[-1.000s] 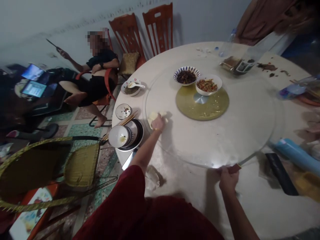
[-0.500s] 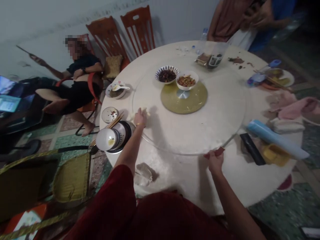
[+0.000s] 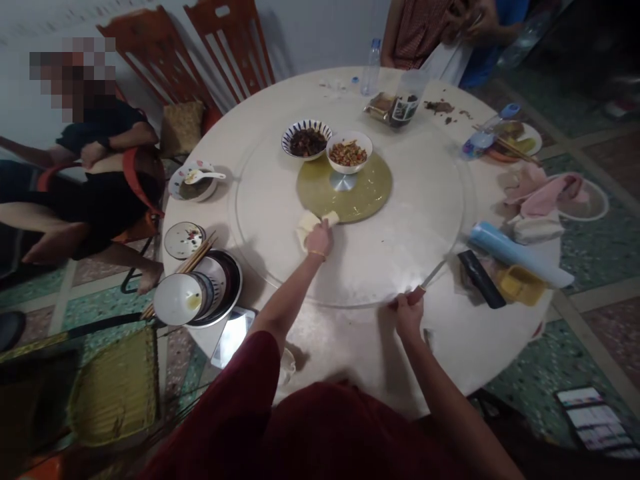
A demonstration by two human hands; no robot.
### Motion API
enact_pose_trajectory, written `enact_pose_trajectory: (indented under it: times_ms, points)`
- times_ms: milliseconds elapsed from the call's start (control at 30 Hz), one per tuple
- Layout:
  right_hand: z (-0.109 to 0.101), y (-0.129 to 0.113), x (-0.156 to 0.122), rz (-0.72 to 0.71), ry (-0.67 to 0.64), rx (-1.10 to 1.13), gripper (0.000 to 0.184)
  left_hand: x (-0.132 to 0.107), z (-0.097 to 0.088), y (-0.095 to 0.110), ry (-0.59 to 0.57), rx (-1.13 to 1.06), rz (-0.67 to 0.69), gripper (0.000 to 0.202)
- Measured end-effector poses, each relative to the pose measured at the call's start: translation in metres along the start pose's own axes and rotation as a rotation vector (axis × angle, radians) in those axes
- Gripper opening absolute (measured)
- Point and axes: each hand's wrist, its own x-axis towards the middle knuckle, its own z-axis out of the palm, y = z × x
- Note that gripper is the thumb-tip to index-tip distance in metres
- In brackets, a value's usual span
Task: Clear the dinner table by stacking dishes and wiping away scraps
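Upon the round pale table [image 3: 340,353], a clear turntable [image 3: 415,233] is set, its gold centre disc [image 3: 317,190] overlapped by a white food bowl [image 3: 350,169]. At the near rim, a brown-handled blade [image 3: 419,292] is gripped by the right hand [image 3: 410,317]; beside the disc, a pale cloth [image 3: 306,227] is held bunched against the turntable by the left hand [image 3: 320,240].
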Motion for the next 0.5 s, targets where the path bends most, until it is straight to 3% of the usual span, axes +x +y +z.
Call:
enact_pose_trajectory:
  times_ms: [167,267,333,367,433,500]
  points:
    - [-0.001,0.007,0.004,0.017,-0.031,0.04,0.029,-0.116,0.056,0.053,-0.178,-0.02,0.341,0.047]
    - [-0.001,0.011,0.001,-0.005,-0.045,0.007,0.03,-0.152,0.065,0.055,-0.287,-0.218,0.513,0.042]
    - [0.001,0.01,-0.003,0.011,-0.066,0.036,0.031,-0.136,0.043,0.037,-0.284,-0.361,0.467,0.038]
    - [0.002,0.009,-0.005,0.031,-0.081,0.063,0.032,-0.117,0.025,0.025,-0.212,-0.399,0.365,0.037]
    - [0.005,0.006,-0.011,0.069,-0.095,0.099,0.032,-0.062,-0.018,-0.001,0.099,-0.408,0.077,0.037]
    - [0.009,0.002,-0.017,0.082,-0.094,0.096,0.03,0.0,-0.055,-0.021,0.202,-0.379,-0.055,0.048]
